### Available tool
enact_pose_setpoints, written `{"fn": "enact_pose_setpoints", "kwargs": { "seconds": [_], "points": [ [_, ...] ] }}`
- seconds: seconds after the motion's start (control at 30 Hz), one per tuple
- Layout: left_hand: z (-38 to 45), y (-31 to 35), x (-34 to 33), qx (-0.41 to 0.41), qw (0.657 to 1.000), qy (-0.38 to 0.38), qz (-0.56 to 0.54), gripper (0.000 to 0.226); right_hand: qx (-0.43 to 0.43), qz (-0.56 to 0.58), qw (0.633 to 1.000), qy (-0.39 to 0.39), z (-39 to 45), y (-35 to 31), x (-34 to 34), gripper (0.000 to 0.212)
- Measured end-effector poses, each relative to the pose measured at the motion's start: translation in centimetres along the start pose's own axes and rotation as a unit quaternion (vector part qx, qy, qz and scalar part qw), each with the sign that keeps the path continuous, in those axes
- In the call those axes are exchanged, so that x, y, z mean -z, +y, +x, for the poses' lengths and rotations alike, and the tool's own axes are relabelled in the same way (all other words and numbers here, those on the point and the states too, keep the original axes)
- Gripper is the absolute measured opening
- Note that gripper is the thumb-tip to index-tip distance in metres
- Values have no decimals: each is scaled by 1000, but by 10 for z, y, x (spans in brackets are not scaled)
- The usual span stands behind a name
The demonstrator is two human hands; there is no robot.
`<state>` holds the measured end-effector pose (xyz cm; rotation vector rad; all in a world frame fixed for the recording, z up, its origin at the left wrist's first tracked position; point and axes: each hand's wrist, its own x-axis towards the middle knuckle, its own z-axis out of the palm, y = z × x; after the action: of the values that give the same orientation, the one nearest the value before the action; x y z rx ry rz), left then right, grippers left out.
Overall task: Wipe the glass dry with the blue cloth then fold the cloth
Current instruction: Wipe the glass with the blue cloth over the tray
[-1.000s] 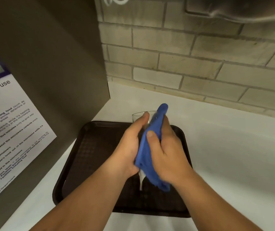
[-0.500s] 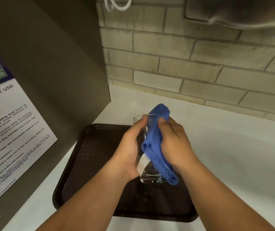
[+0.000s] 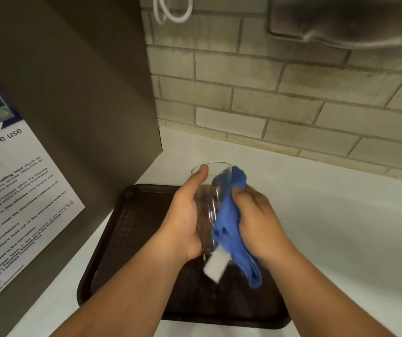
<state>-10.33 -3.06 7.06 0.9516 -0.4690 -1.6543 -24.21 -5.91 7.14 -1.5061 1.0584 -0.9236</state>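
2 hands (image 3: 222,222) – glass (image 3: 207,205) in left, blue cloth (image 3: 231,224) pressed by right

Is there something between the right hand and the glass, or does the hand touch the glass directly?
The blue cloth lies between the right hand and the glass. The left hand holds the glass directly.
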Motion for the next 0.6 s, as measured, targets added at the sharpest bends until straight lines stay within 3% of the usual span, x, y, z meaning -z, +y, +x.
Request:
{"fn": "enact_pose_setpoints", "kwargs": {
  "seconds": [0.1, 0.2, 0.27, 0.37, 0.43, 0.53, 0.6],
  "points": [
    [3, 1, 5, -5, 1000, 16, 4, 66, 58, -37, 996, -60, -25, 10, -9, 25],
    [1, -8, -2, -14, 1000, 6, 27, 54, 119, -90, 989, -12, -17, 3, -13, 28],
    [-1, -13, -10, -30, 999, 13, 30, 51, 85, -69, 994, 19, -2, -8, -7, 34],
    [0, -12, -13, -22, 999, 25, 6, 54, 20, -7, 1000, 7, 3, -7, 3, 34],
    [0, -9, -12, -7, 1000, 22, 12, 53, 50, -58, 997, 4, -13, 1, -2, 31],
    [-2, -10, -9, 1, 997, 65, 40, 64, 124, -139, 982, -32, -33, 12, -13, 43],
    [-5, -9, -6, 0, 997, 57, 42, 66, 114, -131, 984, -30, -26, 13, -8, 38]
  ]
}}
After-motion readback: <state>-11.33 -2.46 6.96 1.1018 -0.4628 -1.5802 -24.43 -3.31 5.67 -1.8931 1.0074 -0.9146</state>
